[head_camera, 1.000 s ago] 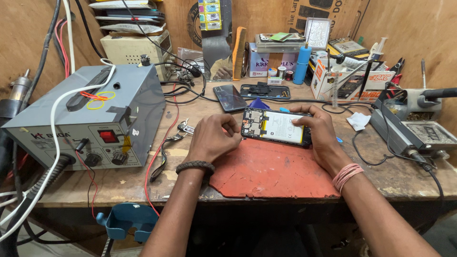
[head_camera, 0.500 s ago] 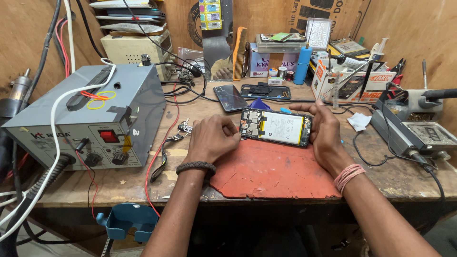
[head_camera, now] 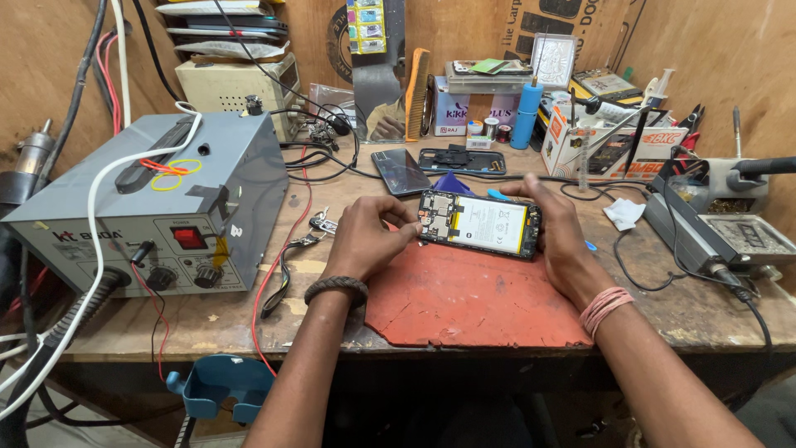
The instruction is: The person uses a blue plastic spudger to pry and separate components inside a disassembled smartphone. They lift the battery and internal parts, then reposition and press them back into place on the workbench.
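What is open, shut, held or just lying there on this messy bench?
Phone: back off, insides showing, held on its long edge over the red mat.
Left hand: fingers on the phone's left end.
Right hand: wrapped around the phone's right end.
Dark phone: lying flat, screen dark.
Grey power box: red display showing.
Comb: leaning upright.
Blue bottle: standing, capped.

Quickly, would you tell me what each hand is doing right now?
Left hand: closed on the left end of the opened phone.
Right hand: gripping the phone's right end.
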